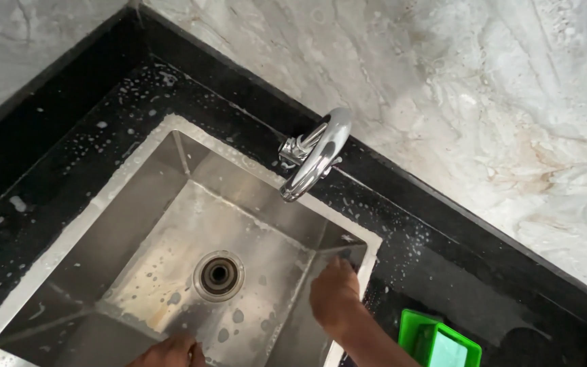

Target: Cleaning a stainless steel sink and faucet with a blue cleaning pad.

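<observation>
While soap flecks the black counter [56, 170], the right hand [334, 295] presses the steel sink [171, 204] wall, fingers' grip unclear.

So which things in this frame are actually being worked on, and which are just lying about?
In use:
- steel sink, foam-flecked
- right hand pressed against the sink's inner right wall; what it holds is hidden
- left hand at the sink's near edge

Lying about:
- chrome tap, not running
- green holder on the black counter

Right hand [334, 292] presses the steel sink [144, 204] wall, left hand [171, 352] low
</observation>
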